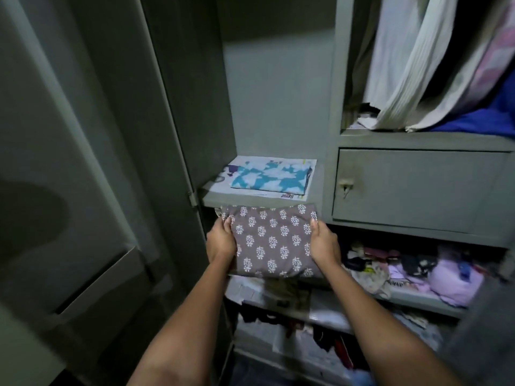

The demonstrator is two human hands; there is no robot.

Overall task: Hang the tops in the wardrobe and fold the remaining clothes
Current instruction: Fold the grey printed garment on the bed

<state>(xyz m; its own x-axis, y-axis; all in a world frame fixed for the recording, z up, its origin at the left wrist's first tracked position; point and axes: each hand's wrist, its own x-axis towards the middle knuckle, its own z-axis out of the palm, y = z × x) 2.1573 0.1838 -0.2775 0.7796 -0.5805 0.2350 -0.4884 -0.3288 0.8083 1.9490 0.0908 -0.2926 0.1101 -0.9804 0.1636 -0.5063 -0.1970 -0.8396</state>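
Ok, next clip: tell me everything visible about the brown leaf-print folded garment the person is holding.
The brown folded garment is a soft, cloth-like fabric printed with rows of small white leaf sprigs. It is folded into a flat, roughly rectangular bundle, held about level in front of the wardrobe. Its far edge sits just below the shelf edge; whether they touch is unclear. The left hand grips its left side and the right hand its right side, thumbs on top. What kind of garment it is cannot be told.
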